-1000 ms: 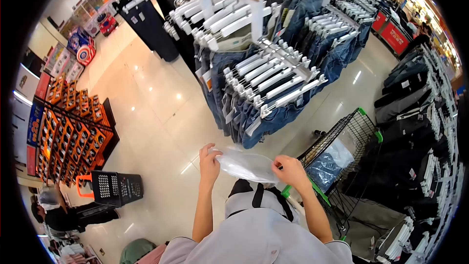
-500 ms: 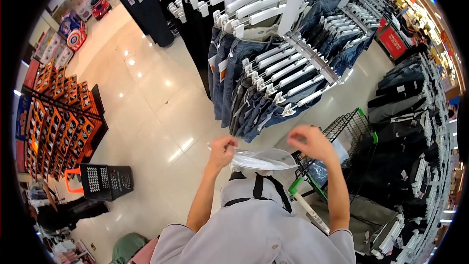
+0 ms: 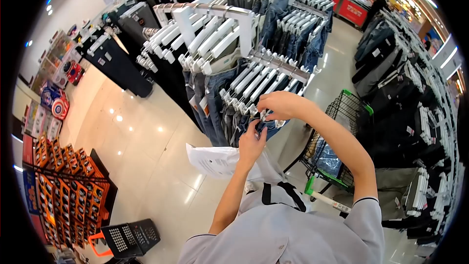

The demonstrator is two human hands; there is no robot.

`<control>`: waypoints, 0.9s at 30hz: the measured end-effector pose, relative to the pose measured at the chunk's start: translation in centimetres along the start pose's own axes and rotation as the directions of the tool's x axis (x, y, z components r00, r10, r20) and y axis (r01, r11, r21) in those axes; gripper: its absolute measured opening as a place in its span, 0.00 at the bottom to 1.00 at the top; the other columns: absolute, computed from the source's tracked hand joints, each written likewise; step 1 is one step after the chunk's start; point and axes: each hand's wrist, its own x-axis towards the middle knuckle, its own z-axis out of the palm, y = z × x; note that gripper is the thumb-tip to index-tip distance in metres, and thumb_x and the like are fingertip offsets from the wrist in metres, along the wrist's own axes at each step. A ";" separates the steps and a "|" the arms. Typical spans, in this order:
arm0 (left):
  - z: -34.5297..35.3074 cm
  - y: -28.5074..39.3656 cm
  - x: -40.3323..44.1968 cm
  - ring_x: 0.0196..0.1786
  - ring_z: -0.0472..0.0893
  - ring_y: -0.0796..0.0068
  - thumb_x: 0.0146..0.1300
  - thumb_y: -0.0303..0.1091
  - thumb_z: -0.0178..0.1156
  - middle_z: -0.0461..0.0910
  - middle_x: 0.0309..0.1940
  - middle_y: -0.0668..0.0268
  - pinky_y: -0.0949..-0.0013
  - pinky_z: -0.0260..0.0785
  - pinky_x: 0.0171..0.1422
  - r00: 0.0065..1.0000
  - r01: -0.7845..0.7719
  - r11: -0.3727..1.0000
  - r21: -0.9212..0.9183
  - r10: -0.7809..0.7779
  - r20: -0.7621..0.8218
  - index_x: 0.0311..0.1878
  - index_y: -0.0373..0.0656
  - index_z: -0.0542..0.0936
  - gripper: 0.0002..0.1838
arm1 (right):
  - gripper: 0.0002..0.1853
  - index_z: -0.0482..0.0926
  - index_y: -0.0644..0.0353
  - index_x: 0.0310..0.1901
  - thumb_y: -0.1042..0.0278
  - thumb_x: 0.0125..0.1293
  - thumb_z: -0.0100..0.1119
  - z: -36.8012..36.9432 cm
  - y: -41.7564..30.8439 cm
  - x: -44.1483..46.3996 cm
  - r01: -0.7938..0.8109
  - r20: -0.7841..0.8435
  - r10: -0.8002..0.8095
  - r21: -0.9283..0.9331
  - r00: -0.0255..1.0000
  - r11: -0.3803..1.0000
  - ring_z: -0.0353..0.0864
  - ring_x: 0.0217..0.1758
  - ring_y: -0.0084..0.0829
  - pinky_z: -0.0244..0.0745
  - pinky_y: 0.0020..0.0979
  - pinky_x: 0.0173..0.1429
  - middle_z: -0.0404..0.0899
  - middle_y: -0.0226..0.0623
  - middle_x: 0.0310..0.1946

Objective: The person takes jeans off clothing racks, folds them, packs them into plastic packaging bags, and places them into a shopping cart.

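Observation:
My left hand [image 3: 252, 143] is raised at the near end of the rack, thumb and fingers closed on the top edge of a pair of jeans [image 3: 260, 126]. Just above it, my right hand [image 3: 282, 105] reaches across from the right, its fingers pinched at a hanger clip [image 3: 264, 114]. A clear and white plastic bag [image 3: 212, 160] hangs behind my left hand and wrist, spreading to both sides. Whether my lower left fingers also hold the bag is hidden. White hangers [image 3: 251, 80] with more jeans [image 3: 215, 98] crowd the rack beside my hands.
A black wire cart [image 3: 337, 122] with green corners and bagged clothing stands at my right. Behind it runs a long rack of dark trousers [image 3: 376, 137]. A black basket [image 3: 134, 238] with an orange handle sits on the floor at lower left, near an orange display stand [image 3: 73, 190].
Both hands have moved forward to the jeans rack and come together at a hanger. The plastic bag, earlier stretched out from my left hand, now hangs lower and to the left. The view has shifted.

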 end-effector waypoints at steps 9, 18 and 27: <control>2.3 0.4 0.7 0.26 0.81 0.60 0.62 0.40 0.72 0.82 0.29 0.56 0.62 0.71 0.32 0.996 0.029 1.000 0.000 -0.029 -0.083 0.44 0.37 0.87 0.16 | 0.15 0.84 0.62 0.42 0.66 0.55 0.74 0.9 1.3 0.2 0.121 0.084 -0.106 -0.210 0.991 0.970 0.85 0.50 0.48 0.81 0.46 0.54 0.84 0.43 0.40; 4.6 -1.0 -0.2 0.28 0.78 0.76 0.66 0.30 0.68 0.85 0.29 0.60 0.69 0.70 0.36 0.975 0.012 1.000 -0.019 -0.016 -0.222 0.42 0.30 0.85 0.10 | 0.12 0.87 0.60 0.40 0.62 0.58 0.69 2.0 3.8 -0.4 0.306 -0.011 -0.315 -0.200 0.949 0.931 0.86 0.44 0.47 0.80 0.47 0.47 0.85 0.41 0.34; 4.8 1.8 -1.7 0.29 0.71 0.86 0.69 0.27 0.66 0.81 0.25 0.70 0.74 0.65 0.32 0.975 0.112 0.983 -0.147 -0.138 -0.175 0.41 0.30 0.85 0.08 | 0.11 0.89 0.58 0.31 0.60 0.50 0.72 2.3 4.7 -0.4 0.360 -0.094 -0.372 -0.120 0.924 0.925 0.87 0.36 0.51 0.81 0.48 0.41 0.85 0.45 0.26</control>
